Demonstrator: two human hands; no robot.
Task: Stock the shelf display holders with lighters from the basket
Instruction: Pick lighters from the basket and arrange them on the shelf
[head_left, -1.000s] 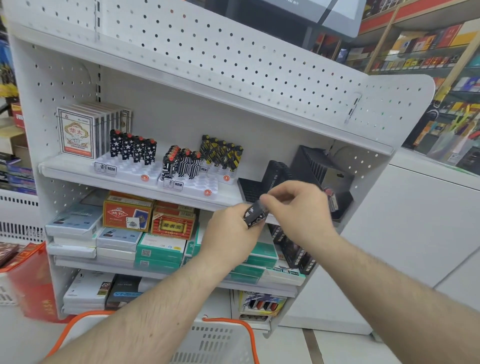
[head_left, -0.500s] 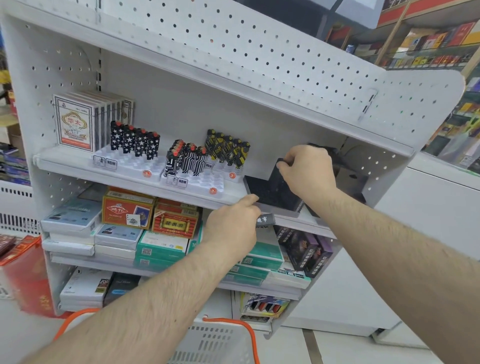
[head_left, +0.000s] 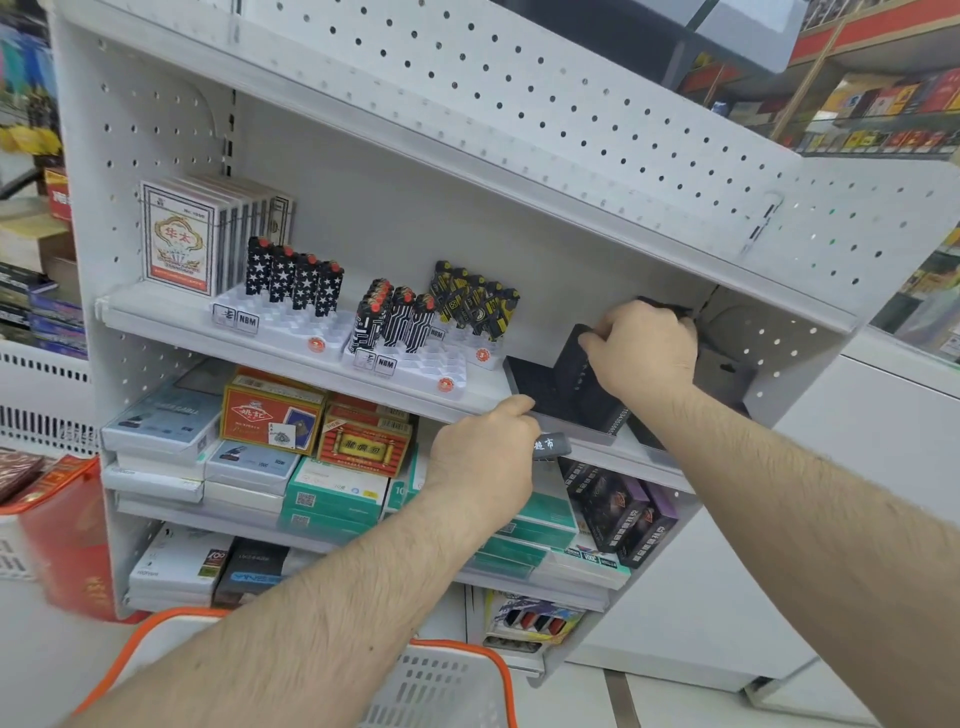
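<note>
**Hands at the top shelf of a lighter display**

Head view. The left hand (head_left: 483, 457) has its fingers curled round a dark lighter (head_left: 550, 446). Only one end of the lighter shows, sticking out to the right past the knuckles, so its long axis runs roughly left to right, level with the front lip of the top shelf (head_left: 291, 358). White Chinese characters are printed on that end; the rest of it is hidden in the fist. The right hand (head_left: 641, 351) reaches farther in, fingers bent over the top edge of a tilted black holder (head_left: 576, 384) at the right end of the shelf. The fingertips are hidden behind the holder, and whether it already contains lighters cannot be made out.

To the left on the same shelf stand white trays (head_left: 311, 332) with tags reading "NBM". They hold upright star-patterned lighters (head_left: 296, 278), black-and-white striped lighters (head_left: 395, 319) and yellow-and-black lighters (head_left: 475, 301). At the far left is a row of card boxes (head_left: 179, 236) with red Chinese characters, readable as "华太". Lower shelves carry red, teal and grey boxes whose print is too small to read. The white basket (head_left: 441, 686) with orange handles is cut off at the bottom edge.
</note>
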